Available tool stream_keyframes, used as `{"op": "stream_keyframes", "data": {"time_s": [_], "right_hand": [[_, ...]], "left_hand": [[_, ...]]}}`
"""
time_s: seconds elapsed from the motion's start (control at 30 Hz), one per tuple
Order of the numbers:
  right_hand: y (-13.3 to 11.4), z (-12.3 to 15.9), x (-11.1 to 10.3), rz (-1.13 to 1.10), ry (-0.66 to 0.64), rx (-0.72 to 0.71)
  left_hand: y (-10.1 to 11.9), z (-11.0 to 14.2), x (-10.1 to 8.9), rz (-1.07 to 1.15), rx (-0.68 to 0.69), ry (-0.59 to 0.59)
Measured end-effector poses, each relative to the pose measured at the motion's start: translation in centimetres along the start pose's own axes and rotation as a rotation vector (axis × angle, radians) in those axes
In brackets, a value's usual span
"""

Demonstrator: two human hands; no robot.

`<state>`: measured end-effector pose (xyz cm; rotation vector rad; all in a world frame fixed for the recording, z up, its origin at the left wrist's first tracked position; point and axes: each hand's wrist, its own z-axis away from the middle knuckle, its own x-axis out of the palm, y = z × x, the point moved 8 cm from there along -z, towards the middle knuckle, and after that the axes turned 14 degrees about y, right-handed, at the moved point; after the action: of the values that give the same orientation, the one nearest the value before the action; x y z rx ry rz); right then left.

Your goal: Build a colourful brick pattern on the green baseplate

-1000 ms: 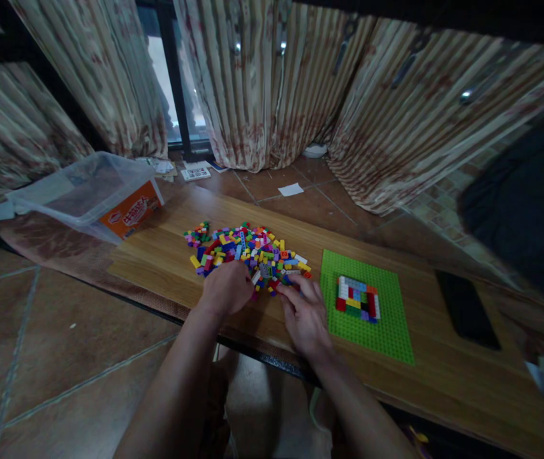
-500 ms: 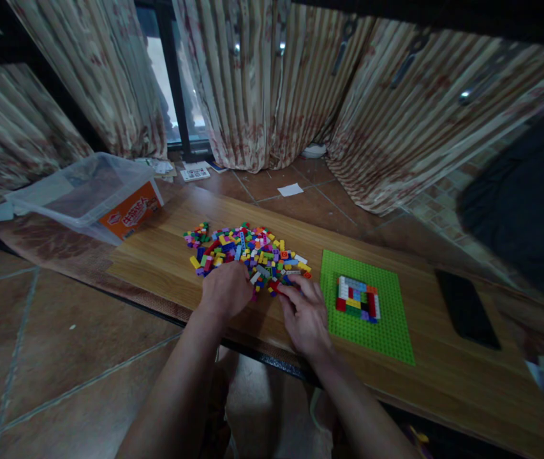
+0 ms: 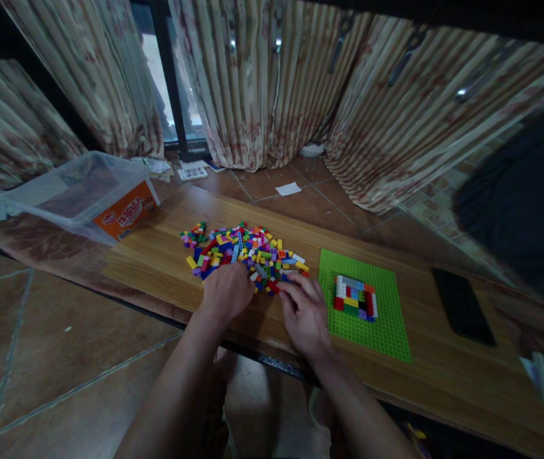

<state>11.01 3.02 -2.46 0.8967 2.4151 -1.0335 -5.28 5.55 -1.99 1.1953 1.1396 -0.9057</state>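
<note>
Loose toy bricks in many colours lie in a spread-out pile [image 3: 247, 245]. At its near edge is my left hand [image 3: 227, 292], closed, back of the hand up; its fingertips and anything in them are hidden. My right hand [image 3: 306, 315] is at the pile's near right edge with fingers bent and drawn together. A red brick [image 3: 273, 287] lies right against its index fingertip; I cannot tell whether it is gripped. Further right, a green studded baseplate [image 3: 386, 338] carries a roughly square build of coloured bricks [image 3: 355, 298], away from both hands.
A wooden board [image 3: 157, 271] bears the bricks and baseplate. Beyond its left end stands a clear plastic tub [image 3: 80, 191] with an orange label. Toward the right end lies a black phone-like slab [image 3: 463, 306]. Striped curtains [image 3: 262, 83] hang behind; a white paper [image 3: 288, 189] lies on the floor.
The whole view has shifted slightly. Both hands remain at the pile's near edge in nearly the same poses, with only small movements among the bricks.
</note>
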Motion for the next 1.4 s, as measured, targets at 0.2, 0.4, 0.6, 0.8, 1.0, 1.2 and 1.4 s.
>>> {"op": "stream_keyframes", "data": {"time_s": [0.2,0.4,0.6,0.8,1.0,1.2,1.4], "right_hand": [[-0.3,-0.4,-0.4,-0.066,0.025,0.061],[0.6,-0.6,-0.4,-0.175,0.044,0.230],[2.7,0.0,0.0,-0.397,0.083,0.516],[3.3,0.1,-0.4,-0.622,0.165,0.670],[3.4,-0.2,-0.7,-0.718,0.177,0.782],[3.8,-0.2,-0.3,-0.798,0.115,0.855],[4.0,0.0,0.0,-0.924,0.089,0.883]], "left_hand": [[-0.1,-0.2,-0.7,0.162,0.040,0.009],[1.8,0.1,-0.3,0.373,0.106,-0.010],[4.3,0.9,-0.2,0.506,0.159,-0.021],[5.5,1.2,0.2,0.733,0.218,-0.028],[6.4,1.5,0.6,0.952,0.281,-0.160],[6.3,1.4,0.6,1.132,0.192,-0.286],[5.9,1.4,0.4,1.215,0.127,-0.373]]}}
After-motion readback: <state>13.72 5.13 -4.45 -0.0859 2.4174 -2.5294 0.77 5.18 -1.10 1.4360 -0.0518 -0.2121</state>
